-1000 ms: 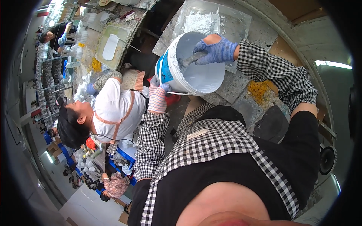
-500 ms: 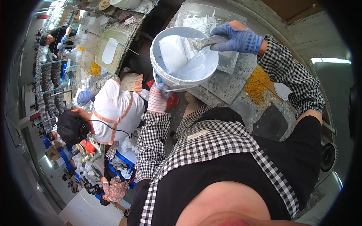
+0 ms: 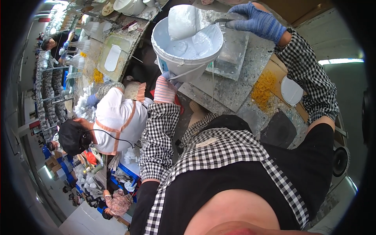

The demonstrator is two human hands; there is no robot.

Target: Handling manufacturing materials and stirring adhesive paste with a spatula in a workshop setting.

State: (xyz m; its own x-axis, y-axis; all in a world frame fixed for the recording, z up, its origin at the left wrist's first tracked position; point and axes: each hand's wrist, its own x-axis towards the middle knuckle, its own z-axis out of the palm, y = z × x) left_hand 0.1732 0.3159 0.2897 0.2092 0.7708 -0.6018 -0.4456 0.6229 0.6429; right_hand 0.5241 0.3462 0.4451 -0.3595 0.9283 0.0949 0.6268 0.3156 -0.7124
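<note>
In front of me a white plastic bucket (image 3: 178, 67) tilts, partly filled with thick white paste (image 3: 203, 41). My right hand (image 3: 256, 22), in a blue knit glove, is closed around the grey, crusted handle of a scoop (image 3: 183, 22). Its paste-coated cup is raised over the bucket's far left rim. Gloved in pink and white stripes, my left hand (image 3: 166, 88) is at the bucket's near left side, by the lower wall and wire handle; its fingers are partly hidden behind the bucket.
A paste-smeared tray (image 3: 235, 58) lies on the worktable (image 3: 254, 51) to the right. Yellow rubber bands (image 3: 264, 88), a round white lid (image 3: 291, 91) and a black sheet (image 3: 279, 130) lie nearer me. On the left a co-worker (image 3: 121, 117) in white bends over another bench.
The scoop has risen out of the paste to above the rim, my right hand moving up with it. The bucket and my left hand have shifted away from me.
</note>
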